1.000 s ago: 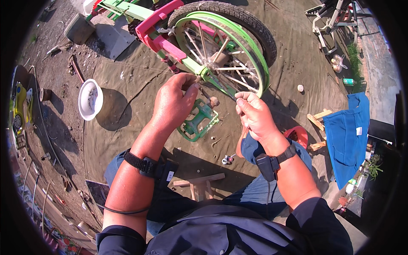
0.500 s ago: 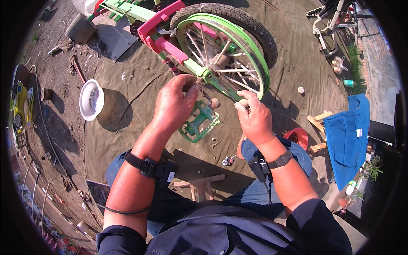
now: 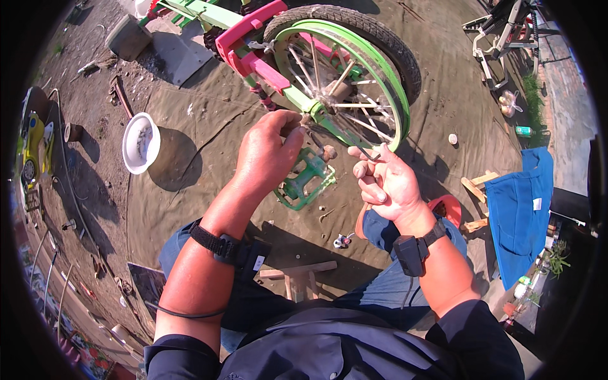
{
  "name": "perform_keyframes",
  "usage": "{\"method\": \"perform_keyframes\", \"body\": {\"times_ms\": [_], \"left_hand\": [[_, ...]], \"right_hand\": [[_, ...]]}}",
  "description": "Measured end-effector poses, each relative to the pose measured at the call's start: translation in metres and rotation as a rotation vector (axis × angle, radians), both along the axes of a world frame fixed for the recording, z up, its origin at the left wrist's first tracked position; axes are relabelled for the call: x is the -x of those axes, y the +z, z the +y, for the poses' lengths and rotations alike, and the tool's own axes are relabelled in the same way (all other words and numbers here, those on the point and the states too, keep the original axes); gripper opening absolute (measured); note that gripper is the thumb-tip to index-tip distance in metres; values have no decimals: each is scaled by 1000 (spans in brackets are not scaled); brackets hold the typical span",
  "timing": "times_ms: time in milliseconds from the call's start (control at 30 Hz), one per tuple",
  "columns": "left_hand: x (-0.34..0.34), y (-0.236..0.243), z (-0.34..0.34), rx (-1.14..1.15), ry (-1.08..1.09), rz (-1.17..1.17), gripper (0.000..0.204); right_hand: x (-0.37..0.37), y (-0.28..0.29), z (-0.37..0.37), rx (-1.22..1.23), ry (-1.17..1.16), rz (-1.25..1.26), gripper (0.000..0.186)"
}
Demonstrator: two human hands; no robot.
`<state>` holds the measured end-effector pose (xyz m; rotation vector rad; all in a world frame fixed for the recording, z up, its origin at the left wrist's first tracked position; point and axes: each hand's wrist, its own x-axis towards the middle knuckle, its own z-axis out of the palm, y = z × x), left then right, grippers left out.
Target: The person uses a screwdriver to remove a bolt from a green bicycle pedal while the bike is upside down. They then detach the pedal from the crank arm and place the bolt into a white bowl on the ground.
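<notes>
In front of me lies a bicycle wheel (image 3: 400, 120) with a bright green rim and pale spokes, joined to a green and pink frame (image 3: 269, 71). Beside its green axle end (image 3: 318, 113), my left hand (image 3: 271, 142) is closed, thumb against fingers; what it pinches there is hidden. My right hand (image 3: 394, 183) is turned palm up below the rim, thumb and forefinger pinching a thin dark rod (image 3: 367, 153), its other fingers curled. Between the hands a green pedal (image 3: 304, 180) rests over the cloth, with a crank end above it.
A white bowl (image 3: 140, 144) with small dark bits stands on the left by a wrench-like tool (image 3: 120, 95). At right are a blue cloth (image 3: 519, 215) over a wooden stool, a red bowl (image 3: 449, 208) and a folded bicycle part (image 3: 500, 50). A wooden stool (image 3: 297, 272) is between my legs.
My right hand has rolled over to show its palm, and the thin rod has come into view. My left hand stays by the axle. The whole view has shifted slightly.
</notes>
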<state>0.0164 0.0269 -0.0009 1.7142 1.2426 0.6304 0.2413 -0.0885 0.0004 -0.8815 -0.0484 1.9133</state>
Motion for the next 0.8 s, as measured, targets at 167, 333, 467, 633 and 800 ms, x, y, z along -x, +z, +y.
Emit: {"method": "perform_keyframes", "body": {"times_ms": [167,333,467,633,800], "left_hand": [[1,0,-1,-48,-18,18,22],[2,0,-2,-53,-26,15,23],[0,0,-4,-23,-24,2,24],[-1,1,-3,-10,-25,9,26],[0,0,-3,-39,-27,19,23]], "right_hand": [[-1,2,-1,-2,15,-26,30],[14,1,-4,-47,13,-405,28],[18,-10,-9,-117,37,-708,25],[16,-44,-9,-413,12,-1440,20],[13,-48,-6,-433,74,-1531,16]]}}
